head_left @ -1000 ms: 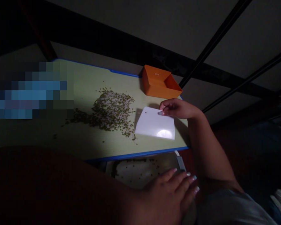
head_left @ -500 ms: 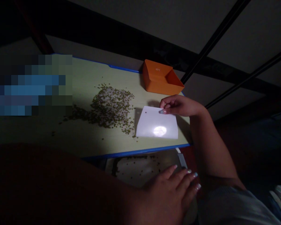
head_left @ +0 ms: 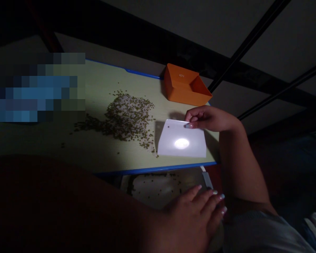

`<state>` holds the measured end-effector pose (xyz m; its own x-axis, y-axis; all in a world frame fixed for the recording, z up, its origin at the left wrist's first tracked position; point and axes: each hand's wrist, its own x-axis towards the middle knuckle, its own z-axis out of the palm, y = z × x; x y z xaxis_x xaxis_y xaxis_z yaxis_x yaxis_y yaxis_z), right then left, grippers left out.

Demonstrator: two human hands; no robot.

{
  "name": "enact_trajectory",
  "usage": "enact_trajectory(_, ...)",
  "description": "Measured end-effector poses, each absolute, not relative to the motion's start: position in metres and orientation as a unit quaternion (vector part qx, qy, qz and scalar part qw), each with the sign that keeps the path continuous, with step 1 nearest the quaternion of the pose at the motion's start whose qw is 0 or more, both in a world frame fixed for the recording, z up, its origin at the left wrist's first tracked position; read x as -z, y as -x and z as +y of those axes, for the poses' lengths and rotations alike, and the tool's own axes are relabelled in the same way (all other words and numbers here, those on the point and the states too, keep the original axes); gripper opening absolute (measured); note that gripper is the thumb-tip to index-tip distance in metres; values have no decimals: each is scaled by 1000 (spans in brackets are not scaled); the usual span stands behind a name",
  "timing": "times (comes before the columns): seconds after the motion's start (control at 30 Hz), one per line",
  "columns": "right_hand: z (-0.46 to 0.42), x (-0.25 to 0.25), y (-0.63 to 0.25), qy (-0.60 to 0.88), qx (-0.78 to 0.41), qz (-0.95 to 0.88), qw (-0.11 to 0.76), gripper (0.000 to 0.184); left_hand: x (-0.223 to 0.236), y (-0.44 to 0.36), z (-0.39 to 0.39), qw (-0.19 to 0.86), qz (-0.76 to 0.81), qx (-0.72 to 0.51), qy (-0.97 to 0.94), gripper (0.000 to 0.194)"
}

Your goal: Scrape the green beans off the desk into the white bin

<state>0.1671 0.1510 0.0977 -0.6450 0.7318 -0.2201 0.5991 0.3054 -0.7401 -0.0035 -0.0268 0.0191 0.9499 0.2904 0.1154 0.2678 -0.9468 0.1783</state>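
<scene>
My right hand [head_left: 206, 118] pinches the top edge of a white plastic scraper [head_left: 168, 144], thumb on the near face. The scraper stands tilted on the pale tabletop, just right of a spread heap of small green beans mixed with whitish grains [head_left: 129, 114]. A bright glare spot lies on its face. My left hand [head_left: 191, 218] is open, palm down, its fingers spread and pointing right. It lies below the table edge, near a pale tray or drawer [head_left: 158, 189] with scattered dark bits; what it rests on is unclear.
An orange open box [head_left: 188, 86] sits at the table's back right corner. Blue trim [head_left: 137, 171] edges the yellowish table [head_left: 102, 75]. A pixelated patch hides the left end. Dark panels rise behind, and the surroundings are dim.
The whole view has shifted slightly, so the table things appear a little further right. The scraper remains in my right hand beside the heap; my left hand stays open.
</scene>
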Motion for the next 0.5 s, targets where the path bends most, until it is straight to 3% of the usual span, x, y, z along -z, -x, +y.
enact_trajectory(0.5,144,-99,-162,402,-434,-804,65,24,-16,4,-26,69,143,-87,-983,48)
